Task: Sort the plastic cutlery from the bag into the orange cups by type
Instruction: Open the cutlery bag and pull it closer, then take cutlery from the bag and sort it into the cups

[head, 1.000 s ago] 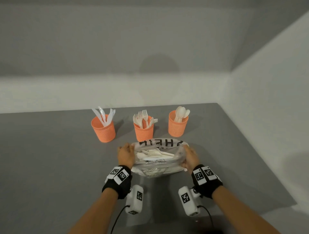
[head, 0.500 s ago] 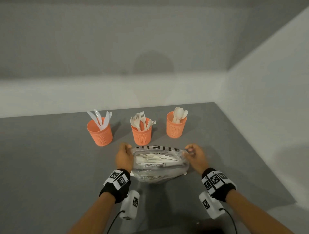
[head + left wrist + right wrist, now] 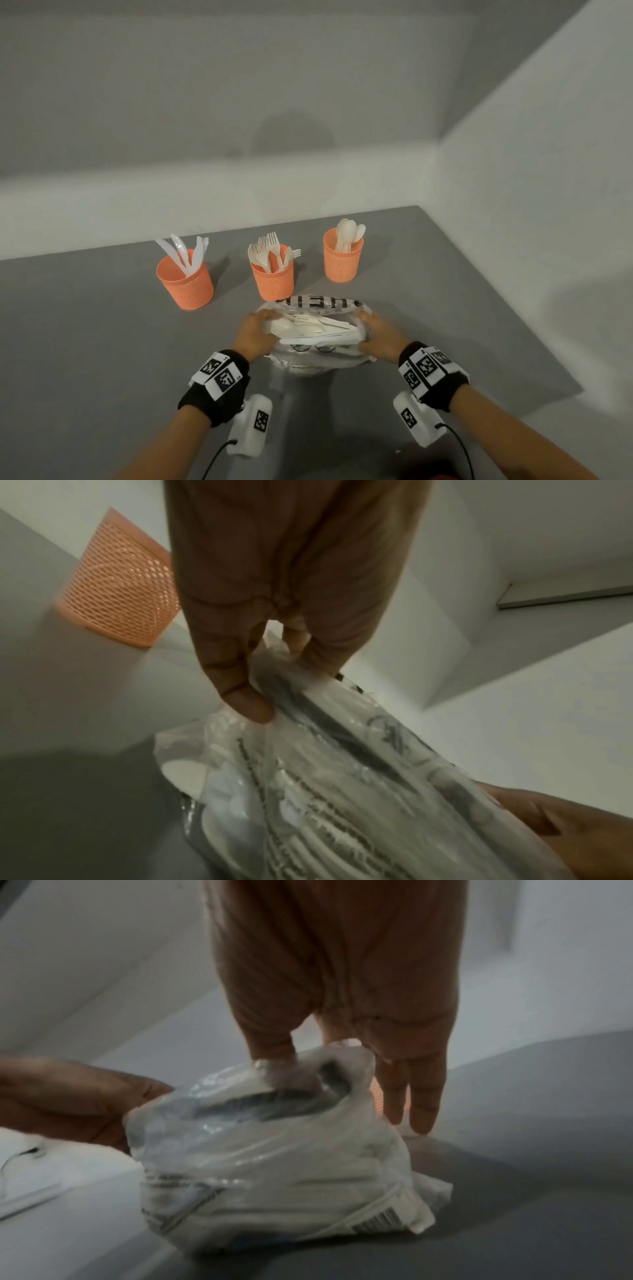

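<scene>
Both hands grip the mouth of the clear plastic bag with black lettering (image 3: 317,342), one at each end. Left hand (image 3: 256,337) pinches the bag's rim at its 9 o'clock side; the left wrist view shows thumb and fingers (image 3: 246,696) closed on the film. Right hand (image 3: 380,337) holds the rim at the 3 o'clock side; the right wrist view shows its thumb tucked under the film and two fingers (image 3: 423,1096) extended down beside the bag. The bag rests on the grey tabletop (image 3: 102,359), mouth held apart, with white plastic cutlery (image 3: 308,329) visible inside.

Three orange perforated cups stand in a row at 12 o'clock from the bag, apart from one another. The left cup (image 3: 186,282) holds clear and white knives (image 3: 185,253). The middle cup (image 3: 273,279), just beyond the bag, holds forks (image 3: 270,251). The right cup (image 3: 342,258) holds spoons (image 3: 347,231).

Black wrist bands with square printed markers (image 3: 219,377) sit on both forearms, each carrying a white camera unit (image 3: 253,425) underneath.
</scene>
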Motion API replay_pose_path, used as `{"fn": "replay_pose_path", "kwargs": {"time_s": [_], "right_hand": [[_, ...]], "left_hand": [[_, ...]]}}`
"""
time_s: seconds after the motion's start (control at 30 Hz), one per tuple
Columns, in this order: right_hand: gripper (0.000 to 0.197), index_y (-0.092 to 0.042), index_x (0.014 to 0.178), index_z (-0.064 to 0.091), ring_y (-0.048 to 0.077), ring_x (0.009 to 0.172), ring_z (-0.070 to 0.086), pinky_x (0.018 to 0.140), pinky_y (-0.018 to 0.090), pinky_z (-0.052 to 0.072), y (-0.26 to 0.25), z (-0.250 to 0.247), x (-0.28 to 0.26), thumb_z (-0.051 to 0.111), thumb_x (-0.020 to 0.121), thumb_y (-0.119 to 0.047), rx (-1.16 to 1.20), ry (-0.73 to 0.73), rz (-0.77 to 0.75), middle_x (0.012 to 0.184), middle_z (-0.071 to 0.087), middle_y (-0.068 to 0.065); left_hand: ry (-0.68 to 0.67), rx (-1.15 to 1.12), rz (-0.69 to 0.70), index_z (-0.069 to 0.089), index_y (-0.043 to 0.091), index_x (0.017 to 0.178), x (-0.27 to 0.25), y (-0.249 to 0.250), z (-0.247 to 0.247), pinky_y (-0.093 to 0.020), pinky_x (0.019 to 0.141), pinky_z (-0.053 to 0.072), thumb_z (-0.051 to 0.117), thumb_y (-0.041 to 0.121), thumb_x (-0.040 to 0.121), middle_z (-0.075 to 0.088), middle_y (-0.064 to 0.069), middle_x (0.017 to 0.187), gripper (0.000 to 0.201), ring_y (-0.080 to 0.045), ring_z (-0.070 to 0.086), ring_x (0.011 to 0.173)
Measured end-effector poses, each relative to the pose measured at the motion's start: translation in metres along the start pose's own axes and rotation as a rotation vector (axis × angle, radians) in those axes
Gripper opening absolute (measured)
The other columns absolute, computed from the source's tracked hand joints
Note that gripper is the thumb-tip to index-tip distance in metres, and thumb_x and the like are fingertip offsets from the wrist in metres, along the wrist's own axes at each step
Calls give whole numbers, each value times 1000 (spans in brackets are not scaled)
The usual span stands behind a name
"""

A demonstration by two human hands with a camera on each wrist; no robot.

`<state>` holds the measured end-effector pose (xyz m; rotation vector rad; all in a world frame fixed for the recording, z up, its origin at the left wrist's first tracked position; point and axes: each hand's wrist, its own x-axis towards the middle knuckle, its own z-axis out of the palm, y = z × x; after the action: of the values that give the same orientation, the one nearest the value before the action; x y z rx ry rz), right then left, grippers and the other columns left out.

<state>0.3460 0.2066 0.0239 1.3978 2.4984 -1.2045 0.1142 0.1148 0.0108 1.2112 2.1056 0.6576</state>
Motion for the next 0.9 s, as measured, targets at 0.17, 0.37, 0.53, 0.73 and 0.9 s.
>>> {"fn": "replay_pose_path", "kwargs": {"time_s": [0.17, 0.37, 0.53, 0.73, 0.9], "right_hand": [[80, -13, 149, 14, 18, 98, 51, 75, 20, 43, 38, -30, -19, 61, 85, -16, -17, 21, 105, 137, 42, 17], [81, -16, 148, 17, 26, 126, 42, 96, 23, 35, 78, -67, -52, 65, 84, -24, -112, 155, 250, 149, 26, 14], [69, -22, 138, 40, 29, 136, 27, 109, 38, 29, 96, -88, -74, 66, 78, -42, -451, 324, 352, 148, 27, 13], [36, -14, 124, 55, 23, 111, 54, 95, 33, 42, 92, -88, -47, 47, 94, -32, -396, 334, 122, 127, 54, 7], [38, -19, 117, 53, 24, 120, 51, 103, 36, 34, 102, -93, -10, 45, 92, -46, -372, 57, 258, 133, 54, 6]], "left_hand": [[31, -216, 33, 61, 13, 86, 16, 34, 21, -14, 54, 49, 50, -16, 78, 60, -16, 108, 32, -19, 57, 69], [28, -7, 190, 60, 4, 118, 34, 99, 73, -29, 97, 39, 48, -10, 80, 55, -15, 127, 42, -31, 56, 112], [-125, 96, 327, 43, 7, 136, 44, 146, 102, -28, 105, 27, 41, -8, 84, 39, -20, 136, 54, -34, 40, 127], [-170, 184, 405, 42, 12, 138, 52, 170, 112, -30, 105, 30, 42, -6, 84, 43, -17, 136, 57, -30, 42, 127], [-177, 182, 406, 44, 12, 136, 53, 164, 108, -27, 103, 30, 42, -10, 81, 47, -16, 133, 59, -29, 43, 125]]}}
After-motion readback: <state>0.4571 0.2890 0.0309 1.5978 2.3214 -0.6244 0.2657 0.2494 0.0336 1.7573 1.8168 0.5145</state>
